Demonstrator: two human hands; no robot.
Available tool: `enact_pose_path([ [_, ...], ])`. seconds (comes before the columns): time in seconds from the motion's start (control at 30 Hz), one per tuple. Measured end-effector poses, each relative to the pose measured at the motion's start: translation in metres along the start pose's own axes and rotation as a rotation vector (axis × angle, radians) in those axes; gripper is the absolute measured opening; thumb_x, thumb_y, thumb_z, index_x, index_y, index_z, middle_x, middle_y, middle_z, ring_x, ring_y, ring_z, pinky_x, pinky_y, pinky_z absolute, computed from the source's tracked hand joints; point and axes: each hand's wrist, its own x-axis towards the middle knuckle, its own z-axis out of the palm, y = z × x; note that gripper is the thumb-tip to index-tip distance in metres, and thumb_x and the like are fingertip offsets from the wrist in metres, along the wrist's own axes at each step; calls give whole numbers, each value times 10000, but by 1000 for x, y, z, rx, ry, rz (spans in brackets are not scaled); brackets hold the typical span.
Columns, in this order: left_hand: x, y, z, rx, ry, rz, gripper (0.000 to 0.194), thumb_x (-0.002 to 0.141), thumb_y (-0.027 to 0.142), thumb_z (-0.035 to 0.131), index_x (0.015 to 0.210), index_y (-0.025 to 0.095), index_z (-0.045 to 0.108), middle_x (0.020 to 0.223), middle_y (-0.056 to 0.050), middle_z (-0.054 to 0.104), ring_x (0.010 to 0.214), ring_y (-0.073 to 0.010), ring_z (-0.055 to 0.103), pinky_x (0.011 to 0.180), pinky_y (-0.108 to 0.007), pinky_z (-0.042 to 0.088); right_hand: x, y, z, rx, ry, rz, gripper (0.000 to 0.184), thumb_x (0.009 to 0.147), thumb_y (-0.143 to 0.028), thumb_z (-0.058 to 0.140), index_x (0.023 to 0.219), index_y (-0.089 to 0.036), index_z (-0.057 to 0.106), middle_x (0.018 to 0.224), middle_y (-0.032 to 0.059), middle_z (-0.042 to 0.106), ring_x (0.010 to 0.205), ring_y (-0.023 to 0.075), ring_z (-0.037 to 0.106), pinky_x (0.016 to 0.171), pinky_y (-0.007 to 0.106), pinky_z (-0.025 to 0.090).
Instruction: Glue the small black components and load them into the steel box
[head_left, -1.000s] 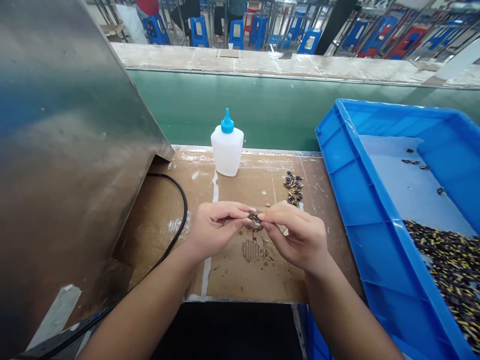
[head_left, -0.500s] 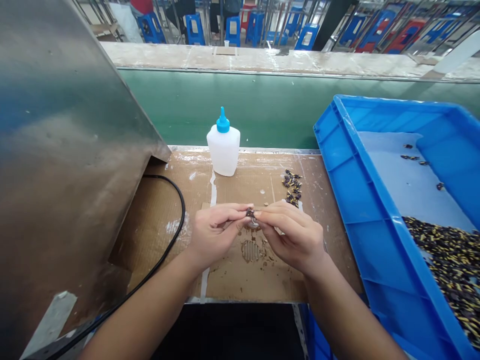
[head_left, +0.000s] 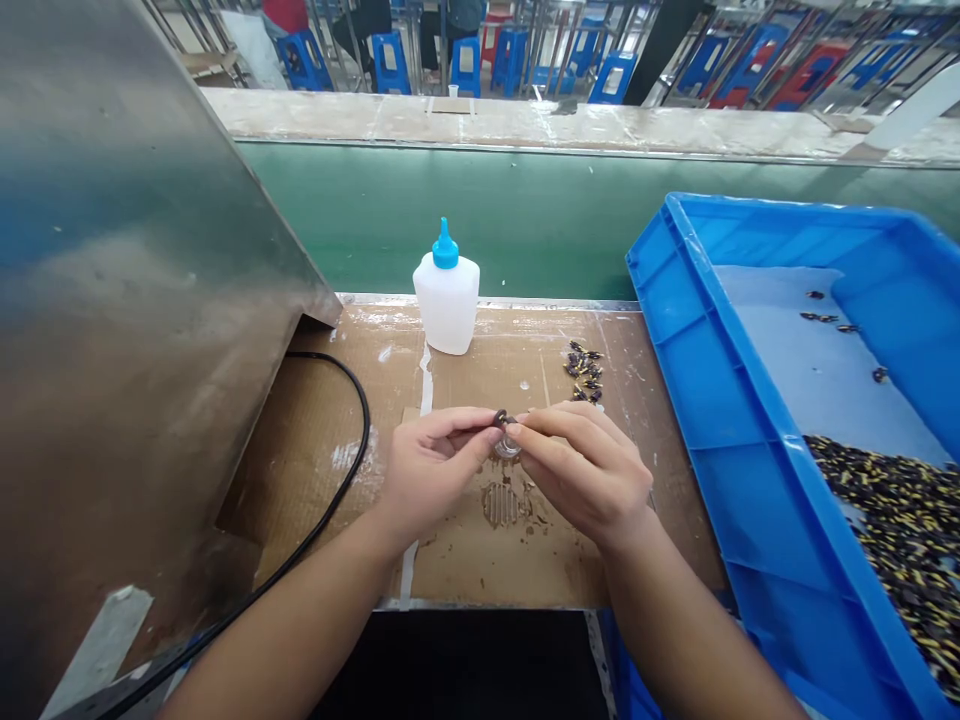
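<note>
My two hands meet over the middle of the table [head_left: 480, 560], wrists apart and fingertips together. My left grip [head_left: 431, 470] is pressed closed, thumb and forefinger pinching a small dark piece [head_left: 501, 417] at their tips. The piece is too small for me to read its long axis with any certainty. My right grip [head_left: 585, 470] comes in from the other side, its fingers curled and the forefinger [head_left: 536, 425] reaching just beside that dark piece, so the left hand holds it and the right is nearly touching. Directly under the pinch sits a glassy round piece [head_left: 508, 448], partly hidden by my fingertips; I cannot tell whether my right grip is holding it or only resting against it. Ahead and to the right, a small pile of dark and yellow pieces [head_left: 583, 372] lies on the cardboard, and a white squeeze bottle with a blue nozzle [head_left: 446, 295] stands upright farther ahead. To my right is a blue plastic tray [head_left: 697, 330] with a heap of similar pieces [head_left: 892, 520]. To my left, a black cable [head_left: 360, 410] curves beside a stainless steel panel [head_left: 127, 300].
</note>
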Motion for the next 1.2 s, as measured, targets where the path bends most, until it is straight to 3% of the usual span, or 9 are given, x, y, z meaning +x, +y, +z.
enact_pose_path([
  [0.13,-2,1,3,-32,22,18,86,879,188,884,963,204,876,978,-56,875,885,-205,853,826,-292,737,-1,-3,1,32,7,-16,482,952,-43,801,1374,-269,751,1121,85,809,946,261,759,793,417,681],
  [0.37,-6,-2,0,50,10,216,119,904,148,856,981,236,878,1051,-53,874,956,-205,848,892,-329,727,-4,-9,4,67,101,25,586,947,-78,833,1467,-317,706,1136,63,829,933,278,793,744,427,714],
  [0.63,-8,-4,-3,132,-23,387,323,887,14,819,1073,274,869,1129,-31,868,1029,-198,848,934,-305,711,-4,-13,5,100,113,22,505,945,-49,821,1402,-253,750,1103,86,823,952,268,792,766,410,725],
  [0.87,-6,-4,-6,191,-36,525,383,865,-40,806,1118,243,854,1146,-50,865,1030,-188,848,935,-275,706,1,-17,6,114,155,28,365,935,-8,807,1255,-185,794,1073,94,816,928,251,794,761,381,721],
  [1.03,-7,-6,-6,210,-44,507,366,878,-19,805,1124,248,854,1156,-55,863,1045,-199,844,942,-296,706,3,-16,6,100,146,36,366,945,-23,804,1256,-216,786,1068,77,823,914,242,796,752,380,713],
  [1.2,-6,-3,0,101,23,287,203,908,76,824,1038,228,866,1044,-49,872,931,-168,844,860,-250,711,7,-10,7,127,137,59,372,937,-17,811,1236,-238,776,1053,67,834,860,218,796,742,372,684],
])
